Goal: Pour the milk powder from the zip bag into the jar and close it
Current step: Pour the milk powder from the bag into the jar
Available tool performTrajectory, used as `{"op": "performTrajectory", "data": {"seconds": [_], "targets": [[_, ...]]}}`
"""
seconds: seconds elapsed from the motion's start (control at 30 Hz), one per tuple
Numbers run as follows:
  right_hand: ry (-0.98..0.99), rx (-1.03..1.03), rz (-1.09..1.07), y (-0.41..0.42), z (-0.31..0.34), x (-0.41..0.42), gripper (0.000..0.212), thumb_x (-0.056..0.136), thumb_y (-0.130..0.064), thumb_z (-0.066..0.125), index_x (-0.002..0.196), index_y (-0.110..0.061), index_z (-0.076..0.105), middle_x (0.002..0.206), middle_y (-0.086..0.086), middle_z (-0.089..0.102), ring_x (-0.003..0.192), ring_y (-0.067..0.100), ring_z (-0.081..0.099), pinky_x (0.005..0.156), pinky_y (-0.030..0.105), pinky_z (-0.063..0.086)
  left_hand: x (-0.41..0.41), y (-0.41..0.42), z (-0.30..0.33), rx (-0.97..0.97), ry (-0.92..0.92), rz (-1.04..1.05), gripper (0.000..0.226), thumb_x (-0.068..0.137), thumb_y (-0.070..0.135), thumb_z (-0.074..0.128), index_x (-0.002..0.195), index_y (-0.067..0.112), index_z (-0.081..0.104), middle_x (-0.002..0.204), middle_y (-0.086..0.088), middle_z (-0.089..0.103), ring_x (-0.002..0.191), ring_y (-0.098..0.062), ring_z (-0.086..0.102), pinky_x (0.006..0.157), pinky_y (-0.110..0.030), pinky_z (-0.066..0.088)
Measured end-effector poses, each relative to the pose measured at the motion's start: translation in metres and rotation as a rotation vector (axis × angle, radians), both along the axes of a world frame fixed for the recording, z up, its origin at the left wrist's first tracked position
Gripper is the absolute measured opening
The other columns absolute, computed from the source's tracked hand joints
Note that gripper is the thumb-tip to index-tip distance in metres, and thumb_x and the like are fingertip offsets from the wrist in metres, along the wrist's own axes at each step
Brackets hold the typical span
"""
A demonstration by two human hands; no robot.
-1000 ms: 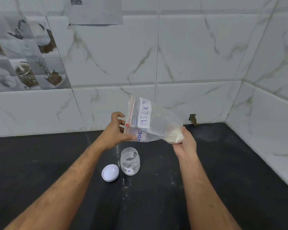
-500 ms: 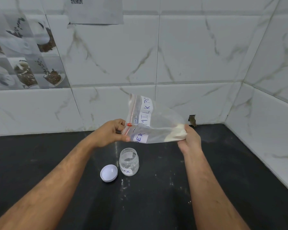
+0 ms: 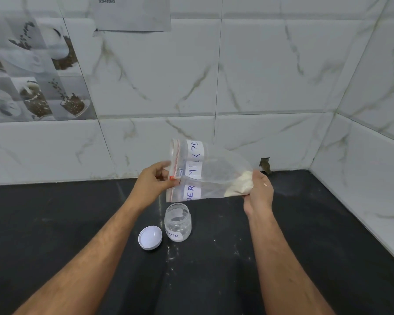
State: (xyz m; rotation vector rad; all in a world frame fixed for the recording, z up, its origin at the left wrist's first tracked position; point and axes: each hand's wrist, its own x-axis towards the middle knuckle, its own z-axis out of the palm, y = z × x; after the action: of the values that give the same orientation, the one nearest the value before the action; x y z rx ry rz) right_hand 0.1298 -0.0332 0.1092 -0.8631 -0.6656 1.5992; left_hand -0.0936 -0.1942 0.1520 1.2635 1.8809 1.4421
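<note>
From the head camera, the zip bag (image 3: 205,171) hangs in the air above the dark surface (image 3: 305,246), held between both hands and lying roughly level, its long axis running left to right. The left hand (image 3: 154,183) is closed in a pinch on the sealed end, thumb and fingers at the red zip strip near the small slider. The right hand (image 3: 257,192) is closed around the opposite end, the bottom corner, where the milk powder (image 3: 239,185) sits in a clump against the palm. The rest of the bag is slack and nearly clear, with a hand-written label reading across it.

The jar (image 3: 177,223) stands upright on the surface, open, directly below the bag's zip end and so nearer the left hand than the right. It looks almost empty, with only a dusting on the glass. Its white lid (image 3: 150,237) lies just beside it on the left, not touching, inner side up as far as one can tell.

What the next move turns on is this: the mouth of the bag already lies over the jar, while the powder is at the far, right end. Whether the zip is open yet cannot be made out. Once it is, the right hand would probably need to rise so the powder slides down the bag's length toward the jar's narrow opening, where spillage is the likely risk.
</note>
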Motion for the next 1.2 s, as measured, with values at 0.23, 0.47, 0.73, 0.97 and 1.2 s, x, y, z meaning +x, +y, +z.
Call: {"op": "performTrajectory", "data": {"seconds": [0.23,0.47,0.73,0.97,1.2], "targets": [[0.435,-0.081,0.258,-0.003,-0.006,0.007,0.069,0.078,-0.058,0.073,0.123,-0.006,0.063,0.122,0.014,0.07,0.116,0.032,0.067,0.104,0.052,0.048,-0.003,0.005,0.0,0.114,-0.083,0.029,0.008,0.079,0.015,0.082,0.078,0.021,0.078,0.075,-0.006,0.073,0.066,-0.007,0.059,0.064,-0.016,0.049],[0.039,0.091,0.315,0.004,-0.013,0.001,0.026,0.098,-0.018,0.062,0.118,-0.002,0.062,0.12,0.018,0.069,0.109,0.034,0.065,0.085,0.043,0.057,-0.019,0.004,-0.009,0.018,-0.064,-0.025,0.007,0.079,0.014,0.081,0.075,0.014,0.075,0.074,-0.005,0.072,0.07,-0.012,0.06,0.066,-0.019,0.048],[-0.263,0.139,0.136,0.011,-0.001,-0.014,0.008,0.095,-0.012,0.068,0.1,-0.007,0.071,0.101,0.013,0.073,0.092,0.026,0.069,0.078,0.038,0.06,-0.021,0.002,-0.05,-0.102,0.032,0.107,0.03,0.076,0.023,0.085,0.061,0.011,0.061,0.052,0.012,0.05,0.053,-0.006,0.037,0.056,-0.022,0.033],[-0.415,0.281,0.163,0.014,0.021,-0.027,0.006,0.091,-0.013,0.069,0.087,-0.016,0.072,0.091,0.005,0.072,0.086,0.022,0.066,0.081,0.038,0.055,-0.02,-0.003,-0.073,-0.131,-0.023,0.14,0.038,0.075,0.023,0.086,0.059,0.01,0.055,0.06,-0.001,0.053,0.062,-0.014,0.041,0.062,-0.029,0.036],[-0.545,0.374,0.218,0.014,0.036,-0.046,0.007,0.093,-0.014,0.067,0.088,-0.013,0.072,0.092,0.008,0.072,0.087,0.023,0.066,0.085,0.04,0.055,-0.019,-0.003,-0.093,-0.129,-0.1,0.182,0.031,0.078,0.019,0.084,0.07,-0.005,0.066,0.067,-0.01,0.064,0.067,-0.016,0.05,0.067,-0.032,0.045]]}}
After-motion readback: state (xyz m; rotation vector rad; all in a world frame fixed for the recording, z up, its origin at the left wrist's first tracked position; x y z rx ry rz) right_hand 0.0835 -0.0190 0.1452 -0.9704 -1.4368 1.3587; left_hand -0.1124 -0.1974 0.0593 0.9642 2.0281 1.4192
